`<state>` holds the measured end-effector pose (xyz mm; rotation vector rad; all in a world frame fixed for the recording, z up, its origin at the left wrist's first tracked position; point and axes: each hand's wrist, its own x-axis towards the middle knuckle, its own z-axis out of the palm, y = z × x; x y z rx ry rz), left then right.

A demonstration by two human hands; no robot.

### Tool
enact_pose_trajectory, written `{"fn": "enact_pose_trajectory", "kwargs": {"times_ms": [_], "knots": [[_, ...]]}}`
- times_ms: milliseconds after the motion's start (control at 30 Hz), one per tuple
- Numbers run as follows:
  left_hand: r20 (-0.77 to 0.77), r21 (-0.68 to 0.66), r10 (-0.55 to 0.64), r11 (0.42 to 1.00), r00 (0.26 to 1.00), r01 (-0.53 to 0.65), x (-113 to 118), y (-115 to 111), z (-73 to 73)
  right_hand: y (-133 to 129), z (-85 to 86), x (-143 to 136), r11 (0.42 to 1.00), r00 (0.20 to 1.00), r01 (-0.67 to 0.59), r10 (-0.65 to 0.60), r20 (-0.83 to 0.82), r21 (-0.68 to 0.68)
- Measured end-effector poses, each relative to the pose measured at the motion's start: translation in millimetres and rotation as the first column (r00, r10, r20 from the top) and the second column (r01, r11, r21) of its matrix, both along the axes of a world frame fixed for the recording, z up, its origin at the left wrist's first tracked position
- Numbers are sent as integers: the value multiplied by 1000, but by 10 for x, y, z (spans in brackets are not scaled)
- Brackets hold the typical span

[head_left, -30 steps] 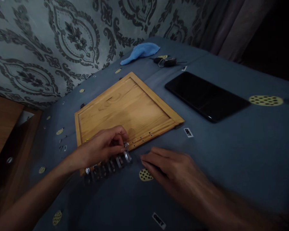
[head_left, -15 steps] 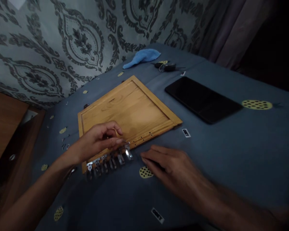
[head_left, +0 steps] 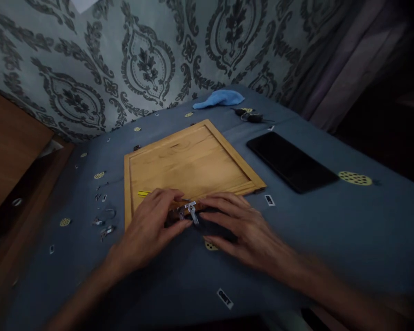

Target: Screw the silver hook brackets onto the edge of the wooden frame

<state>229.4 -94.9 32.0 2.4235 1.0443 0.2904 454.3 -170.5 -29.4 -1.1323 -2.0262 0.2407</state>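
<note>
A wooden panel [head_left: 179, 161] with a raised frame lies flat on the cloth, and a metal hinge [head_left: 192, 212] is at its near edge. My left hand [head_left: 152, 225] curls around that edge, its thumb tip against the hinge arm. Other hinges in the row are mostly hidden behind this hand. Beyond its knuckles shows a yellow strip with a black line [head_left: 144, 193]; whether the hand touches it I cannot tell. My right hand [head_left: 243, 225] is on the hinge's other side, index fingertip close to its plate, thumb and fingers apart.
Loose hinges [head_left: 106, 232] and small screws [head_left: 97, 196] lie left of the panel. A black phone-like slab [head_left: 291, 161] rests to the right. Further back are a blue cloth [head_left: 219, 98] and dark keys [head_left: 251, 117]. A patterned curtain [head_left: 148, 59] hangs behind.
My left hand has lowered onto the near edge and closed around the hinge. My right hand has moved up to the hinge with its fingers spreading. The view has shifted, uncovering the loose hinges.
</note>
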Motion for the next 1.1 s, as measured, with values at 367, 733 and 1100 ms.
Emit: {"fn": "enact_pose_trajectory", "kwargs": {"times_ms": [367, 733, 1100], "knots": [[-24, 171, -42, 984, 999, 45, 19, -72, -153, 70, -73, 13, 996, 993, -73, 69, 96, 41], [27, 254, -132, 960, 991, 120, 38, -107, -190, 118, -97, 8, 996, 989, -86, 83, 120, 18], [-2, 279, -99, 956, 995, 95, 51, -115, -227, 139, -85, 5, 994, 979, -112, 113, 167, -15]]}}
